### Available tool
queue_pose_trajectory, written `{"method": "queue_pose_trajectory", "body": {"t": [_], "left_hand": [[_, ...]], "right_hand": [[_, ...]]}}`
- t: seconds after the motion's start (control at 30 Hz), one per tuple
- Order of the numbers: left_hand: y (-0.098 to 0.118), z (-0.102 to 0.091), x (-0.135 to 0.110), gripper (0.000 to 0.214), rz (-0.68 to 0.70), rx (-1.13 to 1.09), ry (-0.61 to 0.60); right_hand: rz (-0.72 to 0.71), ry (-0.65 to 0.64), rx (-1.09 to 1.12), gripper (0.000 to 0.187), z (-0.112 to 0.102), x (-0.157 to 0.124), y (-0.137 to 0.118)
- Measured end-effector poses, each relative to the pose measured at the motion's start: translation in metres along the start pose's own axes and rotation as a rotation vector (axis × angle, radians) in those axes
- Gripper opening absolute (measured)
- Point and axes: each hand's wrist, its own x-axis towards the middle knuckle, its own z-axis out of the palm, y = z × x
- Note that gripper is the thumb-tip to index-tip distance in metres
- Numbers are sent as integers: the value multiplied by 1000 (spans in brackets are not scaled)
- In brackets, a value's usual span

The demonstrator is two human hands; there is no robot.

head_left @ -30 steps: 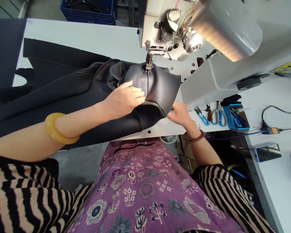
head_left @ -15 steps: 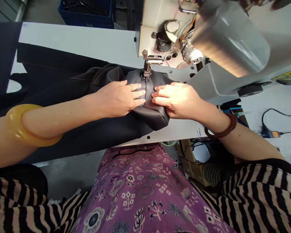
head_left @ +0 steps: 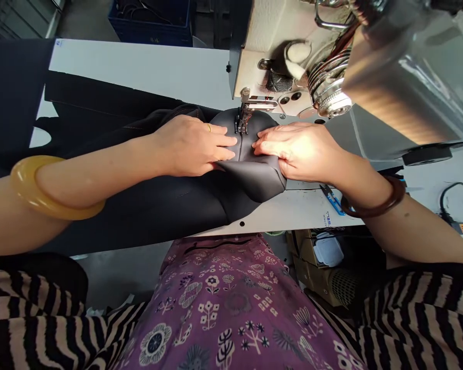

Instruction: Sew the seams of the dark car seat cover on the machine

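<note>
A black leather-like cover point(head_left: 250, 177) with orange stitching lies under the presser foot point(head_left: 242, 122) of an industrial sewing machine point(head_left: 332, 61). My left hand point(head_left: 191, 146), with a ring and a yellow bangle on that arm, lies flat on the material just left of the seam. My right hand point(head_left: 304, 151) presses flat on it just right of the seam, thumb tucked at the fold's edge. Both sets of fingers are stretched out toward the needle, nearly touching each other.
More black material point(head_left: 100, 118) spreads left over the white table point(head_left: 139, 64). Blue thread snips point(head_left: 332, 199) lie by my right wrist. A cable and plug point(head_left: 457, 218) sit at far right. A blue crate point(head_left: 150, 20) stands behind the table.
One second ago my right hand was off at the table's right edge; it came onto the material beside the seam. Since then both hands have slid forward toward the needle.
</note>
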Motion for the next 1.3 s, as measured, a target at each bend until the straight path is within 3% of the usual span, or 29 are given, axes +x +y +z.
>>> {"method": "queue_pose_trajectory", "body": {"t": [0.07,0.17,0.33,0.47,0.6,0.77,0.9,1.03,1.3], "left_hand": [[-3,-4,3,27,54,-41,-72],[-9,-2,1,33,64,-57,-49],[-13,3,-21,40,75,7,-51],[-9,-1,-27,40,107,131,-81],[4,-10,-8,43,110,349,-159],[6,-20,7,40,93,372,-217],[3,-23,4,40,73,377,-235],[6,-24,3,44,51,317,-221],[-2,-29,13,42,1,429,-215]], "right_hand": [[-77,-33,-6,29,-2,3,7],[-145,-13,27,34,-5,2,9],[-142,-7,125,35,-11,-10,-10],[-196,80,-82,62,-10,-16,-29],[-214,130,-280,42,-7,-9,-39],[-196,301,-440,37,-7,14,-50],[-220,210,-464,36,-7,16,-60],[-247,214,-411,29,-11,4,-61],[-142,151,-369,45,-14,5,-44]]}}
